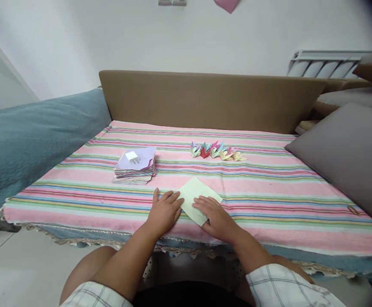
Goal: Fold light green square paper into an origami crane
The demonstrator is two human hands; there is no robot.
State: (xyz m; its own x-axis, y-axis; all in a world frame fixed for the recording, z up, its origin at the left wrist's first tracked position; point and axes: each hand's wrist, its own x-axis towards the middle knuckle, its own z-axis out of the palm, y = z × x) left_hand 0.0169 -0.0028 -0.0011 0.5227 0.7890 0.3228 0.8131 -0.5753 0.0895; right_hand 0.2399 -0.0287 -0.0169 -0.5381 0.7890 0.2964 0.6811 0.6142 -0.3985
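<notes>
A pale green square sheet of paper (192, 190) lies flat on the striped cloth, one corner pointing away from me. My left hand (165, 211) rests at its left corner, fingers spread, fingertips touching the edge. Across the right part of the sheet lies my right hand (215, 216), palm down with fingers stretched out; it covers some of the lower right edge. Beyond the sheet stand several small folded paper cranes (216, 150) in mixed colours, set close together in rows.
Left of the sheet is a stack of coloured paper (134, 172) with a white plug adapter (132, 157) on top. The striped cloth (252, 187) covers a sofa seat. A brown backrest (205, 102), blue armrest (45, 136) and grey cushion (348, 157) surround it.
</notes>
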